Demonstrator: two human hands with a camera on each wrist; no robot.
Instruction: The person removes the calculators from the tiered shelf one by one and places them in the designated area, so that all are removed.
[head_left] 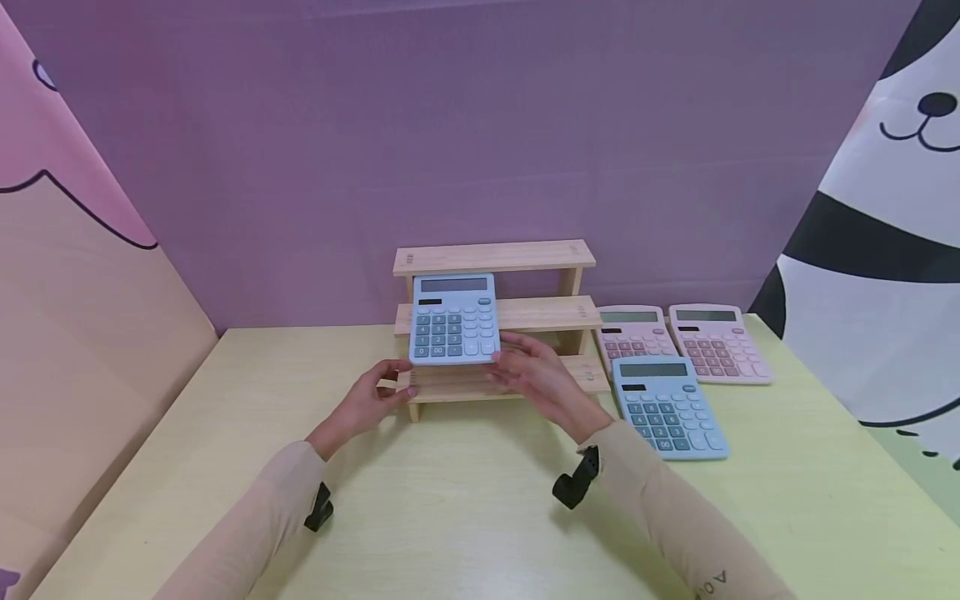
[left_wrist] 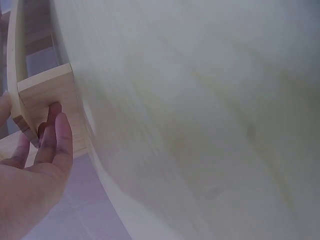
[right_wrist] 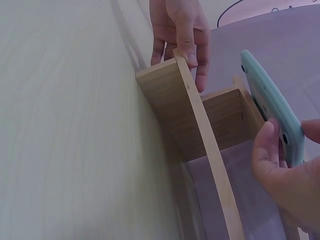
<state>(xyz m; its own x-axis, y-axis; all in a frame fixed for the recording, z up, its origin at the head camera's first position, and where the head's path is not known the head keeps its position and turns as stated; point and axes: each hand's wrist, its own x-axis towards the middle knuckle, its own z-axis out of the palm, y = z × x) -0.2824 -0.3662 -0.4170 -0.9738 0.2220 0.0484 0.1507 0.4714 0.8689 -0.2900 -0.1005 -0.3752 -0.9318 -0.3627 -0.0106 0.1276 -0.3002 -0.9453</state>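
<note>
A blue calculator [head_left: 453,321] is held tilted up in front of the three-step wooden rack [head_left: 495,257]. My right hand [head_left: 542,379] pinches its lower right corner. In the right wrist view, my right hand [right_wrist: 290,185] has its thumb and fingers on opposite faces of the calculator [right_wrist: 275,102], whose back faces the rack. My left hand [head_left: 372,400] grips the left end of the rack's lowest step. From the left wrist view, the fingers of my left hand [left_wrist: 37,170] reach under that step, beside the rack's side leg [left_wrist: 50,87].
To the right of the rack, another blue calculator [head_left: 670,408] lies on the table [head_left: 465,517]. Two pink calculators, one at the left [head_left: 633,329] and one at the right [head_left: 720,343], lie behind it. A purple backdrop [head_left: 480,150] stands behind the rack.
</note>
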